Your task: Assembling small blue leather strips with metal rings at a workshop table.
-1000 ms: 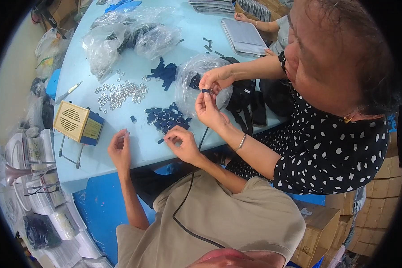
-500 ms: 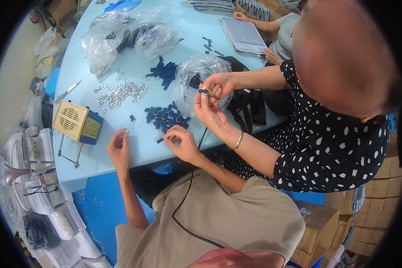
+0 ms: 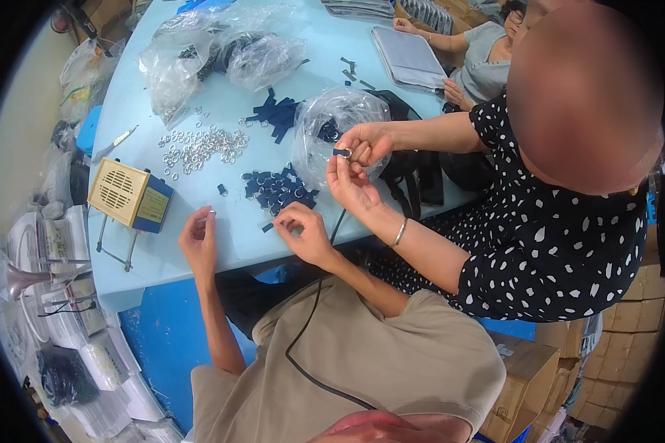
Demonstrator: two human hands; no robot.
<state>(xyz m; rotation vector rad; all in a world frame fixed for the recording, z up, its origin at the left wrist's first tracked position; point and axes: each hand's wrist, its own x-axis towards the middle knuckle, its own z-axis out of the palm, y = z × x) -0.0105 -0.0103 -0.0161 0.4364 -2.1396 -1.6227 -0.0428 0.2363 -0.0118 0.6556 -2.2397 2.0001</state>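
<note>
My left hand (image 3: 198, 240) is raised over the near edge of the light blue table (image 3: 200, 244) and pinches a small metal ring (image 3: 211, 214) at its fingertips. My right hand (image 3: 304, 230) is curled, its fingertips closed on a small dark blue strap piece (image 3: 268, 227) at the table's edge. Just beyond it lies a pile of dark blue strap pieces (image 3: 277, 188). A heap of loose metal rings (image 3: 200, 144) lies farther left. To my right, a person in a dotted black top holds a blue piece with a ring (image 3: 341, 153) between both hands.
A beige and blue box (image 3: 129, 196) stands on wire legs at the near left. Clear plastic bags (image 3: 255, 55) and a second pile of blue straps (image 3: 277, 114) lie farther back. A grey pouch (image 3: 406, 55) lies before another seated person. Cardboard boxes (image 3: 524, 369) stand at the lower right.
My hands have stayed almost in place. The person beside me has shifted their head and brought both hands a little closer together around the blue piece.
</note>
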